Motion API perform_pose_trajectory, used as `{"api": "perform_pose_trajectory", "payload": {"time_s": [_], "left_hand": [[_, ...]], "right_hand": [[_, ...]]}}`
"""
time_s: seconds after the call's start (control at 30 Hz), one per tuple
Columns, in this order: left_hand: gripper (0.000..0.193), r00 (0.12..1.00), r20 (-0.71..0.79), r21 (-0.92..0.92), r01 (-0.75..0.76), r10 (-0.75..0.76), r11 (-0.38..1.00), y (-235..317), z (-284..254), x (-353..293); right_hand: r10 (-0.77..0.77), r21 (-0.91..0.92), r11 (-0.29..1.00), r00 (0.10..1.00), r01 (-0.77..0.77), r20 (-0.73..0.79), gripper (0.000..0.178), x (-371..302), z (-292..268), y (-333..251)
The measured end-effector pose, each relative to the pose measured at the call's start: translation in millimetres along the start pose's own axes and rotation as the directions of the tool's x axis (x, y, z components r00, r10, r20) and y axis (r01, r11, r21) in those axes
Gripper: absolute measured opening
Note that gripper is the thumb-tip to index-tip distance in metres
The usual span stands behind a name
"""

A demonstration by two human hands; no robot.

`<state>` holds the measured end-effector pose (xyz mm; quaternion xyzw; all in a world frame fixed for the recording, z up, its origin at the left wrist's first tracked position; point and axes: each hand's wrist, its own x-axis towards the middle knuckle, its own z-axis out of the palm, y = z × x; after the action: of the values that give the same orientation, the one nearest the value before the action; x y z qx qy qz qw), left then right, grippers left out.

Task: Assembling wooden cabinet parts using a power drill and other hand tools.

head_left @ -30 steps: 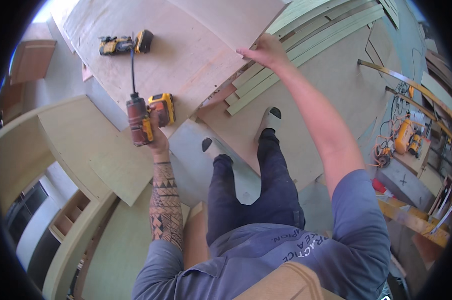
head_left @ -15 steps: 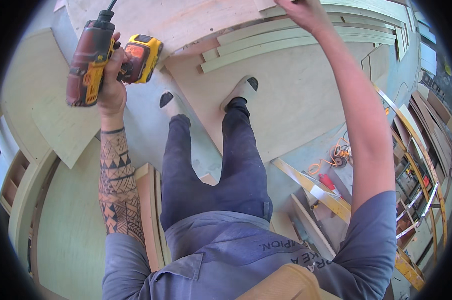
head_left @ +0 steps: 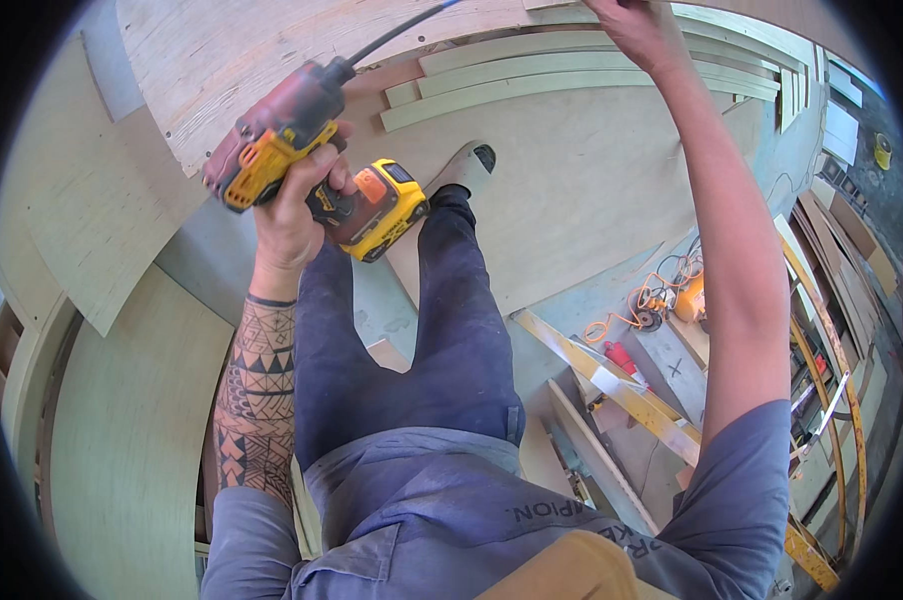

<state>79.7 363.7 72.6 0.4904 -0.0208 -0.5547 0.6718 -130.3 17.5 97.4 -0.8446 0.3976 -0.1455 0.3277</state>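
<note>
My left hand (head_left: 294, 205) is wrapped round the grip of a red and yellow cordless impact driver (head_left: 277, 135) with a yellow battery at its foot. A long dark bit (head_left: 402, 35) runs from its nose up and to the right, its bluish tip near the top edge. My right hand (head_left: 637, 30) is raised at the top, right of the tip, its fingers bent and partly cut off by the picture's edge. Beside that hand shows the edge of a brown panel (head_left: 762, 12); what the fingers hold cannot be made out.
A large plywood sheet (head_left: 187, 60) lies ahead at the upper left. Long pale wood strips (head_left: 572, 75) rest on a wide board (head_left: 572, 190). Curved plywood (head_left: 132, 430) stands on my left. Right of my legs are a yellow metal frame (head_left: 612, 385), an orange cord (head_left: 597, 328) and cut boards.
My left hand has swung the driver to the right, and its bit now points up and right instead of nearly straight up. My right hand has shifted slightly right; a brown panel edge appears beside it.
</note>
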Motion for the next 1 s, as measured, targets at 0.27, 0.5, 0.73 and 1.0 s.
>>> {"api": "perform_pose_trajectory", "payload": {"time_s": [0.27,0.5,0.73,1.0], "left_hand": [[0.039,0.992,0.025,0.077,0.119,-0.121,0.990,2,-2,17],[0.033,0.995,0.008,0.038,0.102,-0.102,0.994,2,-1,20],[0.037,0.991,0.022,0.038,0.132,-0.132,0.991,3,2,22],[0.039,0.990,0.059,0.052,0.128,-0.131,0.990,-1,3,24]], "right_hand": [[0.283,-0.118,0.956,0.946,-0.267,0.155,0.057,3,-10,-13],[0.263,-0.126,0.959,0.964,-0.255,0.047,0.077,-4,-5,-11],[0.299,-0.178,0.940,0.954,-0.292,0.010,0.074,-3,-4,-13],[0.273,-0.118,0.959,0.953,-0.259,0.129,0.053,7,-10,-19]]}}
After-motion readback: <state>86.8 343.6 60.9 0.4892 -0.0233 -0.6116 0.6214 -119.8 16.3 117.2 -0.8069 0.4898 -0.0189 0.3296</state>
